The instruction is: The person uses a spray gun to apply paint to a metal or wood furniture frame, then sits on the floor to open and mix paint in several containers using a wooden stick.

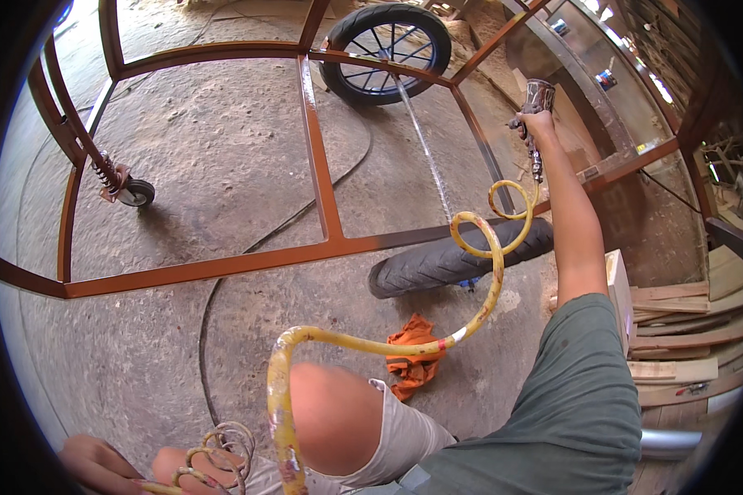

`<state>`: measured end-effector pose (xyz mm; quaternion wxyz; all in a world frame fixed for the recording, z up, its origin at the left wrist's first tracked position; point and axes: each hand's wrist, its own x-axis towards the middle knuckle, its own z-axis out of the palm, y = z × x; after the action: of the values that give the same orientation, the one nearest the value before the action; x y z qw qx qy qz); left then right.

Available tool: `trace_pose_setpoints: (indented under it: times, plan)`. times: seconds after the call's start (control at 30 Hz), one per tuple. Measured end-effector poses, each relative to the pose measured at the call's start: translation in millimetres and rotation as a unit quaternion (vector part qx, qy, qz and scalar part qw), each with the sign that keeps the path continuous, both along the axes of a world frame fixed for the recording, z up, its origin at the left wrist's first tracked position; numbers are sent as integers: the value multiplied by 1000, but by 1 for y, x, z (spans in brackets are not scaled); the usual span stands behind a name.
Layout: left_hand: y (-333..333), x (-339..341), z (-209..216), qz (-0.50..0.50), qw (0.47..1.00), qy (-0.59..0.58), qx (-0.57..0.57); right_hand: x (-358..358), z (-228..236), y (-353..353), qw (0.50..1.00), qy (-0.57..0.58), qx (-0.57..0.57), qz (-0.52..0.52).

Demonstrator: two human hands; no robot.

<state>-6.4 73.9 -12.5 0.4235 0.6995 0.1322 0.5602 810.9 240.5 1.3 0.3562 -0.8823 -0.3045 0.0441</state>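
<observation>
My right hand, arm stretched out ahead, is closed round a paint-stained spray gun with a metal cup on top. From the gun's lower end a paint-spotted yellow air hose loops back over my knee. At the lower left edge my left hand is closed on a yellow stretch of hose; its fingers are partly hidden. The spray gun is over the right part of a welded metal frame, painted reddish brown, with darker grey stretches on the near bar and a right-hand bar.
Two black-tyred wheels, one far and one near, are joined by a thin axle rod. A small caster with a spring stands at left. An orange cloth and a dark cable lie on the concrete. Wood planks are stacked right.
</observation>
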Motion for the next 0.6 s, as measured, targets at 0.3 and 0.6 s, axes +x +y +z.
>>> trace_pose_setpoints:
  times: [0.3,0.6]
  plan:
    - [-8,-21,-18,1,997,-76,23,-32,44,-67,995,-11,-101,-12]
    - [-11,-26,-20,-21,997,-74,-22,-66,38,-113,974,-2,-221,47]
